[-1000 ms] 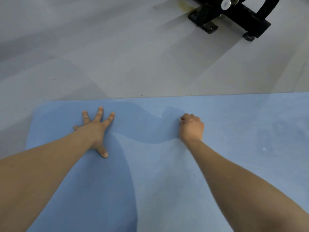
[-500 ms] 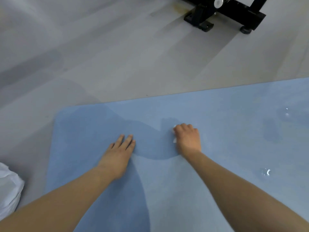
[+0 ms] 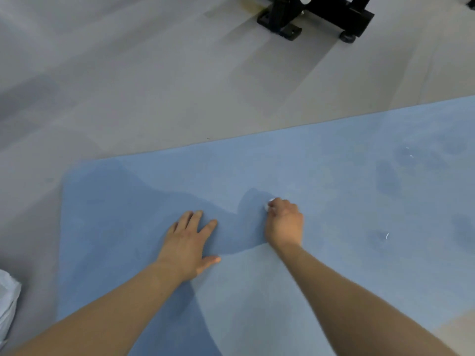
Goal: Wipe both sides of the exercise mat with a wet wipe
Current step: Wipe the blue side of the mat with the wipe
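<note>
No writing, brand or label can be read on anything in view; the blue exercise mat (image 3: 321, 176) is plain on its face, and the black frame (image 3: 316, 14) far ahead of the hands shows only a small pale round fitting with nothing legible on it.

The mat lies flat on the grey floor (image 3: 154, 86), under both hands and both forearms; its rounded corner sits out beyond and to the outer side of the left hand (image 3: 187, 242), and its far edge runs ahead of both hands; its long axis runs across the view, from that corner past the right hand (image 3: 284, 222) and off to the right, the far edge tilting upward toward the right.

The left hand is pressed flat on the mat, palm down, fingers straight and lightly spread, thumb stretched out toward the right hand; the right hand is curled into a fist, knuckles up, bunched round a white wet wipe (image 3: 268, 204), of which only a small bit peeks out at the fingertips, touching the mat; the two hands are near each other but apart.

Dark damp-looking patches mark the mat well to the outer side of the right hand; something white (image 3: 7, 304) lies on the floor behind and outside the left forearm.
</note>
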`<state>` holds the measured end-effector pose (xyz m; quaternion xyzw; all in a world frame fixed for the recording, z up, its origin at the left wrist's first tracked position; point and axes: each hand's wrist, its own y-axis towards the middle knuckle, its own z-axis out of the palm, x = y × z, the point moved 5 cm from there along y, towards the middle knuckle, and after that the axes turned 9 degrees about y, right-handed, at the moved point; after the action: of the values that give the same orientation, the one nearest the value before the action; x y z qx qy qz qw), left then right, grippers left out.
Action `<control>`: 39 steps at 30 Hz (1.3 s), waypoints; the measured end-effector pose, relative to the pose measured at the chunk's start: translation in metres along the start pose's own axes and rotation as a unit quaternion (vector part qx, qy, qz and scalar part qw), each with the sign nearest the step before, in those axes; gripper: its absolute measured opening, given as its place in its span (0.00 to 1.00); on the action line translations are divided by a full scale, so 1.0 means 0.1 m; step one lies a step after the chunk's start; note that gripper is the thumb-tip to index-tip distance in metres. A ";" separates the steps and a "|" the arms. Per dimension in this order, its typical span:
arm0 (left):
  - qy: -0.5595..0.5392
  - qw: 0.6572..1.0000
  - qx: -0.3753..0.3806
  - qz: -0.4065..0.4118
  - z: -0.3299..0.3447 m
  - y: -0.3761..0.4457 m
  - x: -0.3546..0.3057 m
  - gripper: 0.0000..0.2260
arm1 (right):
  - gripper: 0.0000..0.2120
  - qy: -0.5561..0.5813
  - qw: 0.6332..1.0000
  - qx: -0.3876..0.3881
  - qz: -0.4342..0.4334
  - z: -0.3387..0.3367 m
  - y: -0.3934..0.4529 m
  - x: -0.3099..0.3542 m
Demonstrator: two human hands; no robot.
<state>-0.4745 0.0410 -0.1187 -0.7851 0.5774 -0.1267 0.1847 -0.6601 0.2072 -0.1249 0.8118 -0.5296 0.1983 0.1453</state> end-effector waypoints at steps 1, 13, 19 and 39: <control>0.004 1.000 0.013 -0.004 0.02 -0.01 0.00 0.42 | 0.10 0.011 0.999 0.002 -0.034 0.08 -0.19 0.21; 0.025 0.998 0.053 -0.004 -0.05 -0.02 -0.16 0.51 | 0.07 -0.118 0.988 0.010 -0.103 -0.38 -0.35 -0.57; 0.024 0.997 0.055 0.038 -0.09 0.09 -0.29 0.54 | 0.07 -0.151 0.976 -0.008 0.155 -0.88 -0.25 -1.41; 0.093 0.990 0.051 0.093 -0.33 0.38 -0.49 0.39 | 0.07 -0.114 0.992 -0.050 0.002 -0.73 -0.49 -1.22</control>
<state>-0.5355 0.0730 -0.1048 -0.7025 0.6551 -0.2107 0.1815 -0.6711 0.3570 -0.1203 0.8202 -0.5532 0.0778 0.1235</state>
